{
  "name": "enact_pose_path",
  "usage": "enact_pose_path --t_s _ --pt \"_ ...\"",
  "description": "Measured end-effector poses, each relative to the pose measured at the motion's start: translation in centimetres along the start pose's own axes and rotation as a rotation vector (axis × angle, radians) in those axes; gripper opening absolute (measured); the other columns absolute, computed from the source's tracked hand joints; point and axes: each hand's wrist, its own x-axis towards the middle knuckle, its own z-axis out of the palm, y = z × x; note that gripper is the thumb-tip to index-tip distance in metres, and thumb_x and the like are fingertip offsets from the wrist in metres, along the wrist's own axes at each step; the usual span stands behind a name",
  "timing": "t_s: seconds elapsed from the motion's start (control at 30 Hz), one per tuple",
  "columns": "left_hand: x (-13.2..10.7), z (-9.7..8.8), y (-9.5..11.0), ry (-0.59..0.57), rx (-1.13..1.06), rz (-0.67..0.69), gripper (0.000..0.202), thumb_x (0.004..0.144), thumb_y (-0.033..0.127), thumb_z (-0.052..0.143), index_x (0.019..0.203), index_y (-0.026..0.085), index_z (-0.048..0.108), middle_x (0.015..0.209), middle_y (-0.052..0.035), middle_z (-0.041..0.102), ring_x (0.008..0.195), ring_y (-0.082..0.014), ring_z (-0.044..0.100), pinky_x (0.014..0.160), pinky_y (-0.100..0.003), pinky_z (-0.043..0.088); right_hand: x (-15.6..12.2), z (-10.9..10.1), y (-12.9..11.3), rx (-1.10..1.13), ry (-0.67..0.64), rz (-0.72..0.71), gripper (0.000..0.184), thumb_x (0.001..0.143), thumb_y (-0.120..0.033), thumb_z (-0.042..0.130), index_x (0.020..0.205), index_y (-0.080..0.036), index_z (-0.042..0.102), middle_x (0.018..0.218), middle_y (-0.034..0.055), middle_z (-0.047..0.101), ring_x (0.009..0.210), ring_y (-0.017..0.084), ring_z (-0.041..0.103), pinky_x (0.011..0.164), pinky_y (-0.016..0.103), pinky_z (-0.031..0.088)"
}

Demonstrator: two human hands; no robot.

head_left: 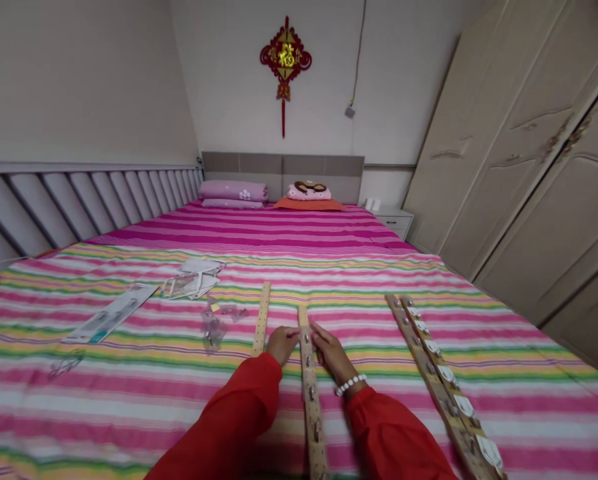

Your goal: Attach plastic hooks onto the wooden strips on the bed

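Note:
A narrow pale wooden strip lies lengthwise on the bed before me, with several small shiny metal pieces along it. Close to its far end, my left hand is at the left edge, its thumb and fingers pinched together. From the opposite edge my right hand, a white bead bracelet at its wrist, reaches in with fingertips also pinched. Whatever lies between the fingertips is too small to make out. Left of my left hand rests a second wooden strip with rows of holes and no metal pieces.
Small clear bags with metal parts, papers and a long flat package lie to the left. On the right are two strips carrying metal pieces and white round items. Folded bedding is by the headboard.

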Motion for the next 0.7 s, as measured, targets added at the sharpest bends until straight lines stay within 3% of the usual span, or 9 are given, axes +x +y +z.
enact_pose_path --t_s 0.13,0.2,0.33,0.47,0.7 --pt "0.8 -3.6 1.0 0.212 0.085 0.014 0.023 0.063 0.029 0.064 0.079 0.015 0.073 0.075 -0.0056 0.073 0.073 -0.0196 0.065 0.072 -0.031 0.05 0.1 0.0 0.2 0.05 0.019 0.025 0.072 0.075 -0.037 0.067 0.138 -0.012 0.041 0.05 -0.0076 0.052 0.031 0.005 0.033 0.033 0.018 0.021" --pt "1.4 -6.0 1.3 0.342 0.176 -0.006 0.018 0.064 0.028 0.064 0.074 0.016 0.071 0.067 -0.004 0.07 0.066 -0.018 0.062 0.065 -0.028 0.049 0.2 -0.1 0.3 0.053 0.027 0.02 0.072 0.075 -0.037 0.067 0.137 -0.01 0.041 0.05 -0.007 0.052 0.031 0.005 0.033 0.033 0.018 0.021" --pt "2.3 -9.7 1.2 0.451 0.296 -0.043 0.011 0.065 0.023 0.063 0.069 0.014 0.066 0.058 -0.0027 0.061 0.061 -0.0175 0.056 0.058 -0.029 0.045 0.3 -0.1 0.6 0.056 0.035 0.013 0.075 0.072 -0.039 0.068 0.135 -0.008 0.042 0.051 -0.0066 0.053 0.032 0.005 0.034 0.033 0.019 0.021" --pt "2.6 -10.8 0.5 0.482 0.384 -0.05 0.005 0.065 0.017 0.062 0.061 0.014 0.06 0.058 -0.0015 0.052 0.062 -0.0161 0.052 0.059 -0.028 0.043 0.4 -0.2 0.7 0.061 0.038 0.012 0.075 0.07 -0.043 0.069 0.132 -0.008 0.045 0.051 -0.0065 0.053 0.032 0.006 0.035 0.032 0.019 0.021" --pt "2.9 -11.0 0.4 0.483 0.49 -0.054 0.02 0.068 0.013 0.054 0.049 0.017 0.052 0.057 0.0003 0.046 0.058 -0.0135 0.047 0.06 -0.026 0.039 0.4 -0.1 0.6 0.063 0.048 0.001 0.072 0.068 -0.044 0.07 0.128 -0.01 0.048 0.05 -0.0066 0.053 0.031 0.006 0.034 0.032 0.02 0.019"
